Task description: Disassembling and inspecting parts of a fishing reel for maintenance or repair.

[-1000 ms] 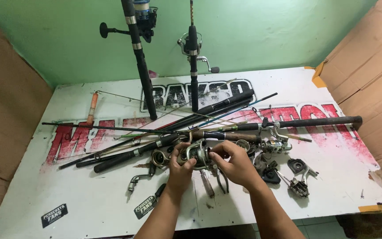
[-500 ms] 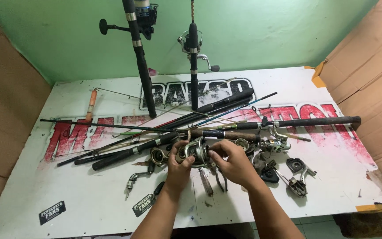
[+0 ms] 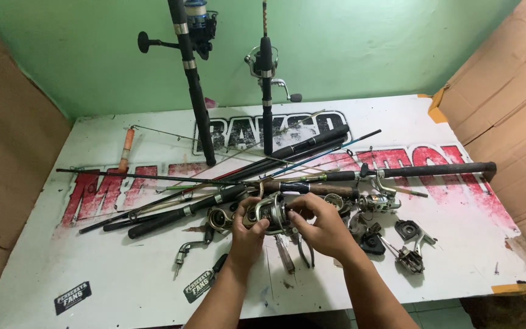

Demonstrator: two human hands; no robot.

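Observation:
Both my hands hold a silver spinning reel (image 3: 271,212) just above the white table (image 3: 92,256). My left hand (image 3: 248,234) grips its left side, fingers curled round the body. My right hand (image 3: 322,226) closes over its right side, fingertips on the spool end. Behind the reel lies a fan of black fishing rods (image 3: 214,198), and a cork-handled rod (image 3: 312,187) runs right past my knuckles. Pliers (image 3: 302,254) lie on the table under my right hand.
Two rods with reels (image 3: 193,79) (image 3: 266,79) stand upright against the green wall. Loose reel parts (image 3: 409,244), a crank handle (image 3: 189,248) and an orange-handled rod (image 3: 126,143) lie on the table. Cardboard sheets (image 3: 506,122) flank both sides.
My hands have stayed on the reel with only slight finger shifts. The view has drifted a little.

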